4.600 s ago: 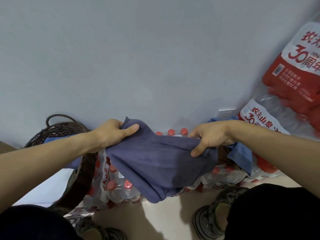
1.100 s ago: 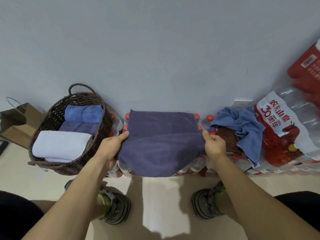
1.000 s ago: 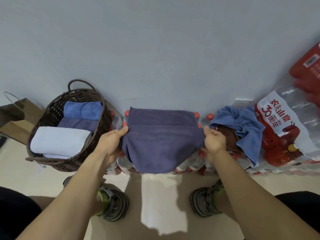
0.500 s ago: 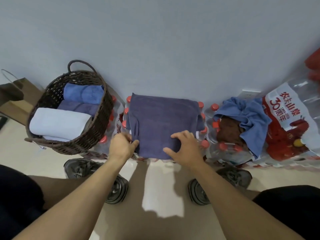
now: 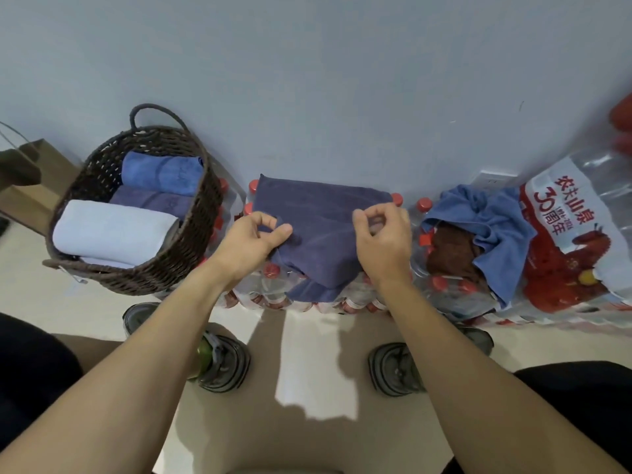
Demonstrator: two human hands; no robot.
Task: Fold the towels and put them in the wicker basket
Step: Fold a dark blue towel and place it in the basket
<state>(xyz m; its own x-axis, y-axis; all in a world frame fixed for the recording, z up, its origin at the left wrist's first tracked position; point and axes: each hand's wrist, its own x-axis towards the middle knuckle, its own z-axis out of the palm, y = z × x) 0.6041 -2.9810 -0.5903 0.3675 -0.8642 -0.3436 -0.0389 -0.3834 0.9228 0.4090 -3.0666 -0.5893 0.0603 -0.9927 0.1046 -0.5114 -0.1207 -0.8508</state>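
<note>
We see a wall (image 5: 307, 80) behind everything; against it lie packs of bottles (image 5: 564, 268), and the purple towel (image 5: 318, 227) is spread, partly folded, on top of the bottles, its near edge hanging over their front; left of the purple towel stands the basket (image 5: 191, 241), holding a white towel (image 5: 109, 230), a second purple one and a blue one, all rolled or folded; right of the purple towel a blue towel (image 5: 489, 220) lies crumpled over a brown cloth (image 5: 451, 251); our left hand (image 5: 249, 241) pinches the purple towel's left edge between thumb and fingers; our right hand (image 5: 383, 241) curls over its right side, and we cannot tell whether it grips cloth; below the purple towel, two shoes (image 5: 396, 371) stand on the floor.
</note>
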